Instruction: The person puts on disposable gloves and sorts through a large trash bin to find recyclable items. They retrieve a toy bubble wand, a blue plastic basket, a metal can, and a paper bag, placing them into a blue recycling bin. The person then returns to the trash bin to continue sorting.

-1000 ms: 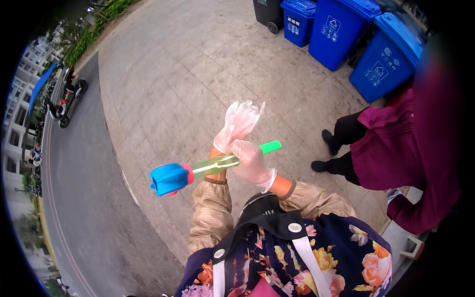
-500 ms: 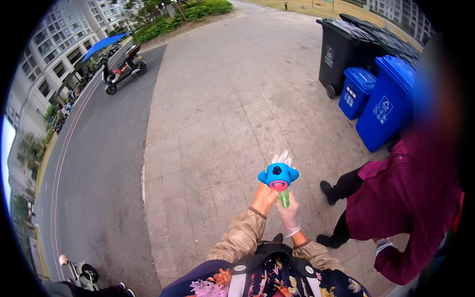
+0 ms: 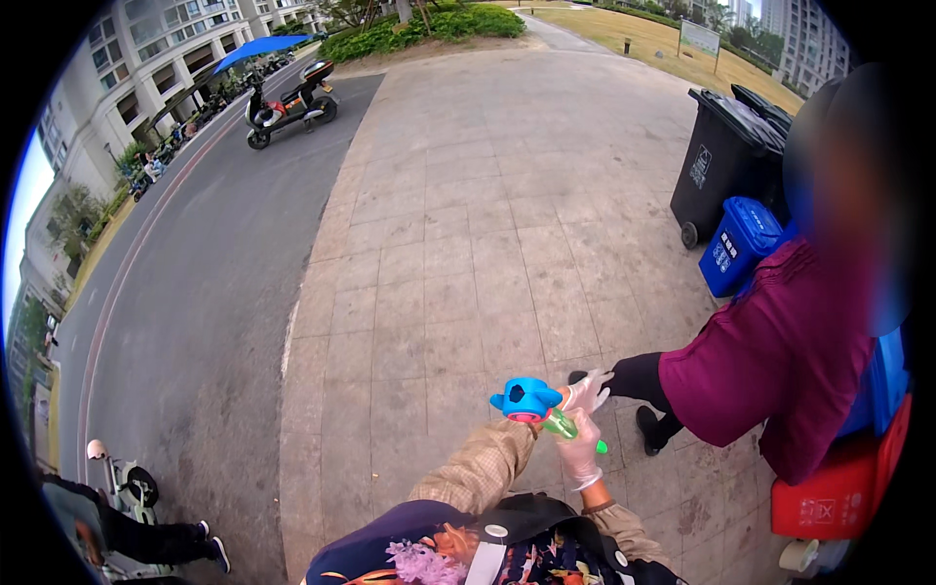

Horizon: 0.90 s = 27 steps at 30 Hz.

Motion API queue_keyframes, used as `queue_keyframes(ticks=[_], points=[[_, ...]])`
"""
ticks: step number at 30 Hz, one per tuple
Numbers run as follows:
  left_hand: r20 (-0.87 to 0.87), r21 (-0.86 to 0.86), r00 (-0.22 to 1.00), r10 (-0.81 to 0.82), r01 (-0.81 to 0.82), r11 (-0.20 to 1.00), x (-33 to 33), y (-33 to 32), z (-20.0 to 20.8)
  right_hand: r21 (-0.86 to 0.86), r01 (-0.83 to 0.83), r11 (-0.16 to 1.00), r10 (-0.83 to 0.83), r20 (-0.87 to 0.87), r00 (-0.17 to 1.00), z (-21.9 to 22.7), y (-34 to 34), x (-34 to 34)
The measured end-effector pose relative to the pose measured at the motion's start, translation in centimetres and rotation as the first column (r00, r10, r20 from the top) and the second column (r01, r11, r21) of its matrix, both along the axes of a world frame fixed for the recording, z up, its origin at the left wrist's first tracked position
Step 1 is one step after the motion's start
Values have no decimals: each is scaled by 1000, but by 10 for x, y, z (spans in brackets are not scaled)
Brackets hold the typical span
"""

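Note:
In my right hand point(image 3: 581, 447), in a clear thin glove, is the green see-through handle of a plastic toy point(image 3: 527, 399). The fingers are closed round this handle, and a bright green end sticks out past them on the right. The toy's head is blue with side lobes, a dark hole and a pink ring below. It sits over my left wrist and hides part of it. My left hand point(image 3: 591, 391), also gloved, reaches out beyond the toy with its fingers stretched toward the right; its palm side is hidden.
A person in a purple top point(image 3: 770, 356) stands close on my right. Beyond are a black wheeled bin point(image 3: 726, 161), a small blue bin point(image 3: 738, 249) and a red bin point(image 3: 824, 502). A scooter with a blue canopy point(image 3: 292, 107) stands on the road, far left. Another person point(image 3: 146, 531) is at lower left.
My view has shifted. The toy has tilted, its handle now pointing to the right, and my left fingers have swung rightward. The person in purple is further forward; another person has appeared at lower left.

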<state>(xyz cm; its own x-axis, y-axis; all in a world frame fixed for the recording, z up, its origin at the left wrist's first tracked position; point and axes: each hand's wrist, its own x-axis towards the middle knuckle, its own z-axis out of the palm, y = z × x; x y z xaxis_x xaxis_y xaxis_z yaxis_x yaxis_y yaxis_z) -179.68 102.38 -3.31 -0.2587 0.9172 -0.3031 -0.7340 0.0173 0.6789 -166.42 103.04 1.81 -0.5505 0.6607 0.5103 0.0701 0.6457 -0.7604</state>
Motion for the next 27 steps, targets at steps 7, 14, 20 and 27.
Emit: queue_keyframes(ticks=[7,14,20,27], points=[[0,-16,996,-90,90,996,5,2,-14,117,-20,993,3,140,990,-12,-1,-6],[15,-26,983,-185,186,982,17,32,-20,60,1,998,-12,169,986,-62,6,-12],[20,-41,976,-217,218,975,27,57,-17,-201,-52,978,91,189,978,-48,17,-15],[16,-19,973,-231,231,973,47,106,-5,-159,-53,986,68,89,994,-33,73,-9]])
